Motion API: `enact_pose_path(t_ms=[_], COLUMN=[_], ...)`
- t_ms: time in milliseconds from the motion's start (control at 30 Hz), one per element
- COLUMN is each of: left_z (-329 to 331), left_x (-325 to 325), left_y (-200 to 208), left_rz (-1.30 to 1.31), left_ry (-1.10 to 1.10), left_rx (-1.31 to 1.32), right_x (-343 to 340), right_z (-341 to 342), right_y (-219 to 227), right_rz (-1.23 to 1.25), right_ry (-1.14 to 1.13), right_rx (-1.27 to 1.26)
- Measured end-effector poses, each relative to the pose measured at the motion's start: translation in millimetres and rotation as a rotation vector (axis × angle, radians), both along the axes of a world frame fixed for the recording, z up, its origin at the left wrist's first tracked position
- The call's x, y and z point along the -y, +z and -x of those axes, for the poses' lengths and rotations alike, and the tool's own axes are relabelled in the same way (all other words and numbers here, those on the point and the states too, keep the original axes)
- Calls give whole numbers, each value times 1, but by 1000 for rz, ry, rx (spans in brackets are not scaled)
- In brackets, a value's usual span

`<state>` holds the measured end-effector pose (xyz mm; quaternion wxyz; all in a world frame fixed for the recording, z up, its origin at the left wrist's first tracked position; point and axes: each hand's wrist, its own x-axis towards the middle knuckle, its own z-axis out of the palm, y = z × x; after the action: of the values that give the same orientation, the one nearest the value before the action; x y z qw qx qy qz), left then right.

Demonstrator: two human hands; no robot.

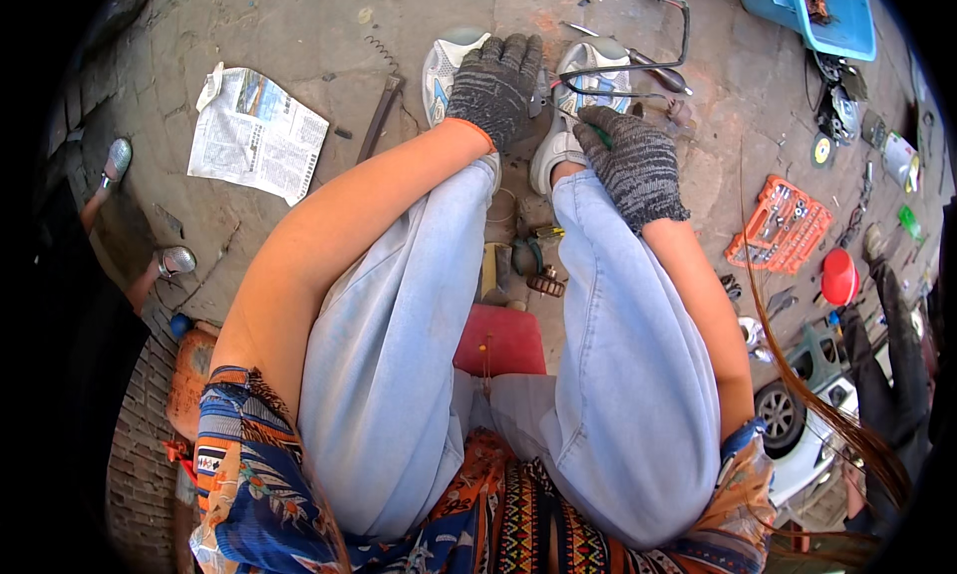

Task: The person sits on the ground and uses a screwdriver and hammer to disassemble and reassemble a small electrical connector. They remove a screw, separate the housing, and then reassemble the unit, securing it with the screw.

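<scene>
Between my shoes, my left hand in a grey knitted glove bends its fingers over a grey metal part, most of which the hand hides. My right hand, gloved the same way, is closed around a green-handled screwdriver. Its thin shaft points left toward the metal part, though the tip is hard to make out. A black cord comes down from the top and bends across my right shoe. Beside that shoe lies a dark-handled tool.
A newspaper and a metal bar lie to the left. On the right are an orange socket set, a red round object and a blue bin. Below my hands, a toothed metal part lies near a red stool. Other people's feet show at both sides.
</scene>
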<state>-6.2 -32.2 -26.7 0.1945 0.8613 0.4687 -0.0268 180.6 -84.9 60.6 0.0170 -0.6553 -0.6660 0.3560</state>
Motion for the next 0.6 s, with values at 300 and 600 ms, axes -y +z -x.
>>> enact_pose_path(t_ms=[300, 600], left_z=[0, 0], left_x=[-1, -1], left_y=[4, -1], left_rz=[21, -11], left_ry=[15, 7], left_rx=[10, 7], right_x=[-3, 1], right_z=[3, 3], right_y=[9, -2], right_rz=[114, 79], right_ry=[-33, -19], right_rx=[61, 78])
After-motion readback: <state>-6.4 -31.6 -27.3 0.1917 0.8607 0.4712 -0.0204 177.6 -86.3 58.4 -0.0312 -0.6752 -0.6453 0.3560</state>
